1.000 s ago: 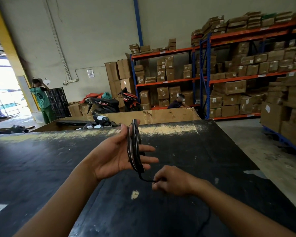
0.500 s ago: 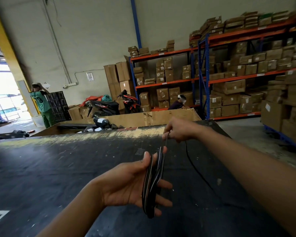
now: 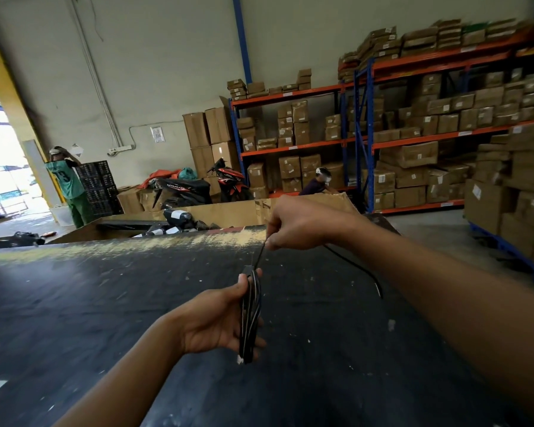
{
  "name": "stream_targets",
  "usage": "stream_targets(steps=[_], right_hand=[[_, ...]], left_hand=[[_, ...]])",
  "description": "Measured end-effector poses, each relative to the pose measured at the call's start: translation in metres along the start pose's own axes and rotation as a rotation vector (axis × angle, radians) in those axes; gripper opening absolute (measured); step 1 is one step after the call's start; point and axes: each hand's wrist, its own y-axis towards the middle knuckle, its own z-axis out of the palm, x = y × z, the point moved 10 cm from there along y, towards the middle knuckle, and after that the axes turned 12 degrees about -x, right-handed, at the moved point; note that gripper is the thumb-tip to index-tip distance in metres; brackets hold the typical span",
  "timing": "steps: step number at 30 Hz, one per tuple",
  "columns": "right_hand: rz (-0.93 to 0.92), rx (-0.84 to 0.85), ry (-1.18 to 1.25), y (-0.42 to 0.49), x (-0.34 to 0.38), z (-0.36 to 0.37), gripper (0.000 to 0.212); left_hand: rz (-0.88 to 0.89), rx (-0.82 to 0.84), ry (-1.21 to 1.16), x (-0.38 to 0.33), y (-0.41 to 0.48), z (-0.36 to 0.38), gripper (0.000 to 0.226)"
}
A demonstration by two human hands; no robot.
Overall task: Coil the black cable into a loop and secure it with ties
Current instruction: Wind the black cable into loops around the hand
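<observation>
Black cable [image 3: 249,315] bundle gripped in left hand [image 3: 216,322] | right hand [image 3: 299,223] now raised, pinching tail | another wrap added, seemingly | ties unseen

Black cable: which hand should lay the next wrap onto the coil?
Right. The right hand pinches the black cable's free strand above the coiled bundle, so it can probably guide the next wrap. The left hand is occupied holding that bundle.

A wide black surface [image 3: 111,306], scuffed and flecked with pale specks, worn yellowish along its far edge, carries only a small white scrap [image 3: 391,324] lying toward its right side.
</observation>
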Motion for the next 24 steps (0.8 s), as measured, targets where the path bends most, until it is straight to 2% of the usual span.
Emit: stream_targets(steps=[5,9,12,16,19,24], right_hand=[[-0.005,0.076,0.037,-0.025,0.019,0.018,0.025],[0.044,0.141,0.135,-0.056,0.018,0.042,0.025],[0.056,0.302,0.183,-0.075,0.026,0.084,0.025],[0.103,0.382,0.286,-0.098,0.02,0.115,0.022],[0.127,0.447,0.358,-0.109,0.019,0.138,0.021],[0.107,0.512,0.347,-0.117,0.006,0.167,0.028]], left_hand=[[0.035,-0.083,-0.046,-0.02,0.009,-0.02,0.063],[0.08,-0.065,-0.135,-0.037,0.012,-0.03,0.057],[0.131,-0.014,-0.255,-0.042,0.008,-0.049,0.053],[0.166,-0.073,-0.308,-0.056,0.009,-0.057,0.044],[0.197,-0.034,-0.364,-0.065,0.004,-0.049,0.035],[0.233,0.16,-0.4,-0.076,-0.015,-0.022,0.041]])
